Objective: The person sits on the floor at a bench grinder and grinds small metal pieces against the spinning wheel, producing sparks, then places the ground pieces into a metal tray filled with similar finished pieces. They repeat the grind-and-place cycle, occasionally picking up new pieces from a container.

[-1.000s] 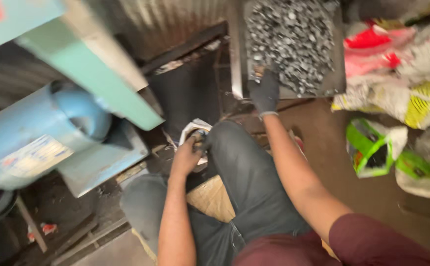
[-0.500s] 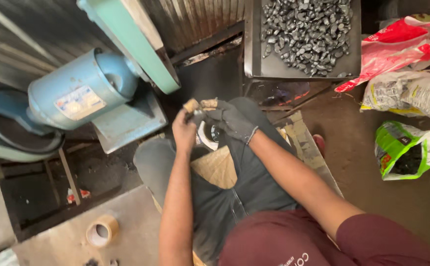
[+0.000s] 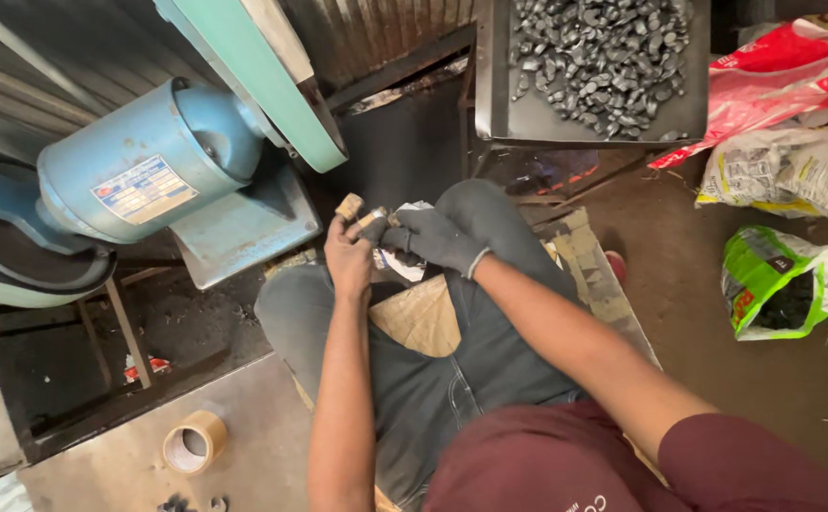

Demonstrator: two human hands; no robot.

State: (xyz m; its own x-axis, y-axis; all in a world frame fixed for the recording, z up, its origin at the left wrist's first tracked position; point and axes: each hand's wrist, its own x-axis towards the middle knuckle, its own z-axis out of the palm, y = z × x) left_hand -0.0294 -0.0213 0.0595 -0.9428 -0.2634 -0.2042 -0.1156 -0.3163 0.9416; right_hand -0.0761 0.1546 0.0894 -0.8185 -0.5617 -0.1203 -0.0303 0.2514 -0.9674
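Seated, knees up, dark trousers. Bare left hand (image 3: 349, 261) raised over the lap, grip closed on a small tan-tipped piece (image 3: 350, 206). Gloved right hand (image 3: 433, 239) meets it, fingers pinched round the same small part; exact hold hard to read. Judged step: seating or adjusting the piece between both hands; next calls for a steady pinch. Beyond: blue motor (image 3: 148, 161), green belt guard (image 3: 262, 76), tray of dark metal pieces (image 3: 528, 118).
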